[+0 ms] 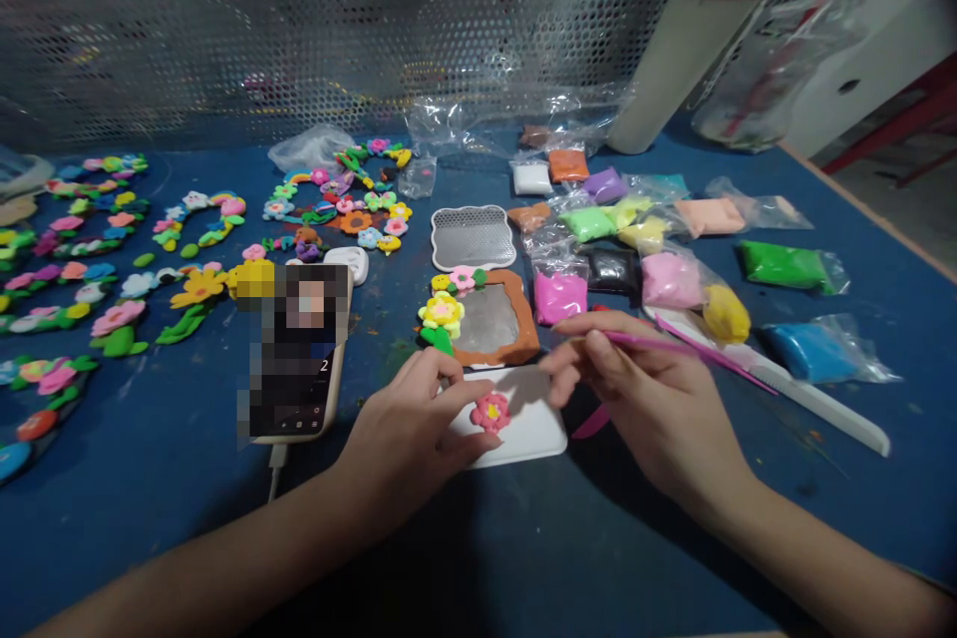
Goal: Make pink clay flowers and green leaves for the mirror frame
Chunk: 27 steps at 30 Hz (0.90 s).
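As far as we can judge, the work is partway along. The brown clay frame [527,324] on the far side of the white tray [551,447] already bears a yellow flower [442,315] and a green leaf [436,339] on its left side, with a pink flower [464,278] at its far-left part, while its right and near sides look plain. The red-pink flower [491,413] lies on the tray, petals around a yellow centre; we take it as nearly shaped, and it is not on the frame. Our left hand [415,414] reaches in from the near left, palm down, thumb and forefinger narrowly apart at the flower's near and far edges; we cannot tell whether they press on it. Our right hand [654,404] is raised right of the tray, apart from the flower, fingers curled, pinching a thin pink tool [647,342] between thumb and forefinger.
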Each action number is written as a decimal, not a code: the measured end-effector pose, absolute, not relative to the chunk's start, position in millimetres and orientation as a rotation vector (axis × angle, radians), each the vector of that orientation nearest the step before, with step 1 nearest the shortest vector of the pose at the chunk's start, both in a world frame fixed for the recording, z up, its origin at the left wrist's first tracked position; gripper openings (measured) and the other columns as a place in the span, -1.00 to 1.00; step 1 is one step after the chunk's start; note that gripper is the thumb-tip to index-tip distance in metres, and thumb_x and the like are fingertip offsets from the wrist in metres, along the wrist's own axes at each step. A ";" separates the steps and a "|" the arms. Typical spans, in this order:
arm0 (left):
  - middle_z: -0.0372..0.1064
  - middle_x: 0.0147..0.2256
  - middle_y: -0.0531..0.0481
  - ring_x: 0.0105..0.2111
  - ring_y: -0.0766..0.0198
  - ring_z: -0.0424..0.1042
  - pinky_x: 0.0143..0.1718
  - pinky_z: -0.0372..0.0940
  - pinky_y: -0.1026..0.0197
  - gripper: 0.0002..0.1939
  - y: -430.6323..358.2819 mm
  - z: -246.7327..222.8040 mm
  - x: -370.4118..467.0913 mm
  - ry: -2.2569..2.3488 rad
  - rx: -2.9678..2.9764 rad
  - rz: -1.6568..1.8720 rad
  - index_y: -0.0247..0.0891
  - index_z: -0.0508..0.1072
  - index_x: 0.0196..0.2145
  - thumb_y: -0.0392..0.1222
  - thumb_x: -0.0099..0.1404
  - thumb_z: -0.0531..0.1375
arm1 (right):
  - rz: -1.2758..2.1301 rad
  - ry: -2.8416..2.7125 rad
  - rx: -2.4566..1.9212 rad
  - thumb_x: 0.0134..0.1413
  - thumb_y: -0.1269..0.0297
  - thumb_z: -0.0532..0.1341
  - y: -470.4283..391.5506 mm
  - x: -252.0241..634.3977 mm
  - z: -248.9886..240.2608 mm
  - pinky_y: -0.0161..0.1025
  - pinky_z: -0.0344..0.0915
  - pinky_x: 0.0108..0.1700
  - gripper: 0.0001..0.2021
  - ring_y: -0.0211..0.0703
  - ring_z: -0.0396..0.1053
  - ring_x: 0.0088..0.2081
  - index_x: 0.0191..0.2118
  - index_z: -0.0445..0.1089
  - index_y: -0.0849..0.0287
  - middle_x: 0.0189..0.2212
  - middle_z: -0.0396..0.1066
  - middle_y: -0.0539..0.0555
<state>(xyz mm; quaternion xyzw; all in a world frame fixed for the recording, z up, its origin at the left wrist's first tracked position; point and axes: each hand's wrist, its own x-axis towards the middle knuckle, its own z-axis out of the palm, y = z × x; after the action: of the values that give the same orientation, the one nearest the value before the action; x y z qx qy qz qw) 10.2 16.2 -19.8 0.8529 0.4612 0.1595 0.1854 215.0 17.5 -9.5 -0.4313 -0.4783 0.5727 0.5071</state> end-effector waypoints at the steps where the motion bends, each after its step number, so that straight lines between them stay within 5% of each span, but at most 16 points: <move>1: 0.23 -0.29 -0.01 -0.34 0.20 0.34 -0.40 0.31 0.18 -0.68 16.3 -19.8 10.3 1.304 2.401 0.448 -0.16 0.43 -0.15 -0.16 0.09 0.28 | 1.392 -1.195 -1.084 0.17 0.24 0.10 16.3 213.9 -10.6 -0.29 0.33 -0.45 -0.84 -0.27 0.37 -0.54 -0.20 0.39 0.10 -0.51 0.44 0.00; 10: 0.27 -0.29 -0.02 -0.30 0.18 0.36 -0.36 0.32 0.17 -0.61 17.6 -19.9 11.7 1.323 2.358 0.436 -0.21 0.40 -0.11 -0.12 0.08 0.29 | 1.221 -1.679 -1.222 0.18 0.33 0.07 7.3 199.5 -12.3 -0.37 0.23 -0.37 -0.81 -0.30 0.32 -0.41 -0.41 0.36 0.19 -0.45 0.38 -0.01; 27: 0.28 -0.28 -0.01 -0.27 0.18 0.35 -0.33 0.31 0.18 -0.68 18.0 -19.0 12.0 1.318 2.374 0.407 -0.19 0.39 -0.15 -0.11 0.12 0.26 | 1.160 -1.824 -1.155 0.18 0.40 0.06 6.2 198.1 -15.8 -0.28 0.26 -0.28 -0.85 -0.25 0.34 -0.37 -0.35 0.35 0.16 -0.43 0.40 0.01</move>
<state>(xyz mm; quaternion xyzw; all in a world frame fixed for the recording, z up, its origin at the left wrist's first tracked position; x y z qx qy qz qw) 12.0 18.0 -19.0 0.8477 0.4708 0.1453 0.1968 198.1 6.2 -15.8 -0.4433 -0.7003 0.4455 0.3384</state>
